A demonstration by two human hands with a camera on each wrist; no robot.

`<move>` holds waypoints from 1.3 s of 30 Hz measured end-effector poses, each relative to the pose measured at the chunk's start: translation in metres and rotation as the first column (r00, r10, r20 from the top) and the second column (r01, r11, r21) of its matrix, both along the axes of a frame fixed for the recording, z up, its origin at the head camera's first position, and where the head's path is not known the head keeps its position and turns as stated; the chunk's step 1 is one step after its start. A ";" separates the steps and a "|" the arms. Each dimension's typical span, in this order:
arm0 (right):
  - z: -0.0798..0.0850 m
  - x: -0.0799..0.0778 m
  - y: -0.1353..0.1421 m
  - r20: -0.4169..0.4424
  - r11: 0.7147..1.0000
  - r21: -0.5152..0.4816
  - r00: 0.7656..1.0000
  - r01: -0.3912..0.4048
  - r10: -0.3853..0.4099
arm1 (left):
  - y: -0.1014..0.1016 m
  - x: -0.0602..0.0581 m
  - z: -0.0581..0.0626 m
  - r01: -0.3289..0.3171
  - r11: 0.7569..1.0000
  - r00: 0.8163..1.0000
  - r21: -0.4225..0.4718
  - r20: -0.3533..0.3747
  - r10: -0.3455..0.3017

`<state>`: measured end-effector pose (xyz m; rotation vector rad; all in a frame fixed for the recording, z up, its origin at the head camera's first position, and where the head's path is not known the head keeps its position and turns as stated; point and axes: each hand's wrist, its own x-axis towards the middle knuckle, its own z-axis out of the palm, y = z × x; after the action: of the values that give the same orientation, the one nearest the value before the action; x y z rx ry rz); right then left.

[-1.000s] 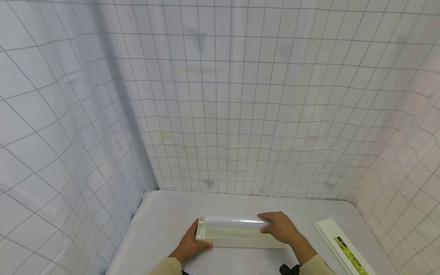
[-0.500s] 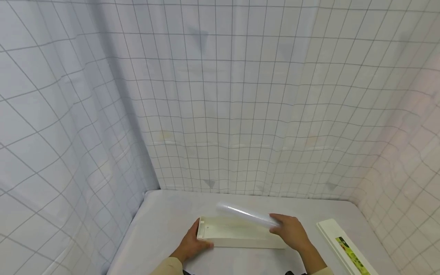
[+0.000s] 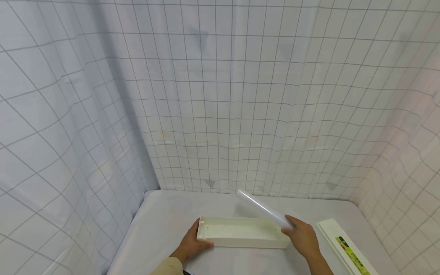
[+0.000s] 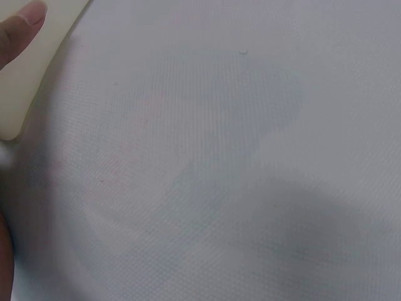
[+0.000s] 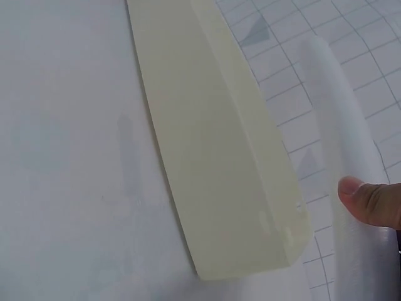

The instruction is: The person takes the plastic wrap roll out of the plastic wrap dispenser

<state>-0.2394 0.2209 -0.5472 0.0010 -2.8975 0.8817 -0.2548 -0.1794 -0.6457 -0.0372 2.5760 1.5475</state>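
A long cream plastic box (image 3: 240,242) without its lid lies on the white-covered table in the head view. My left hand (image 3: 192,241) grips the box's left end, thumb on the near side and fingers round the far side; its thumb shows at the corner of the left wrist view. My right hand (image 3: 303,237) holds a roll of clear plastic film (image 3: 262,209) by its right end. The roll tilts up to the left, above and behind the box. In the right wrist view the thumb presses along the shiny film roll (image 5: 351,144).
A long white lid (image 3: 331,231) with a green and yellow label (image 3: 352,255) lies slanted on the table at the right. White grid-patterned curtains (image 3: 220,114) stand behind the table and at both sides.
My right hand has lifted the film roll out of the box and carried it right, its left end now raised. The left hand stays on the box's end.
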 end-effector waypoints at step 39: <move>-0.052 0.037 0.080 0.180 0.950 0.017 0.933 0.313 -0.311 | 0.002 0.001 0.004 -0.022 1.000 1.000 -0.020 0.012 0.023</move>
<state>-0.2023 0.3011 -0.5992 -0.5534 -2.9332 0.8799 -0.2540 -0.1774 -0.6421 -0.0776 2.5905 1.5247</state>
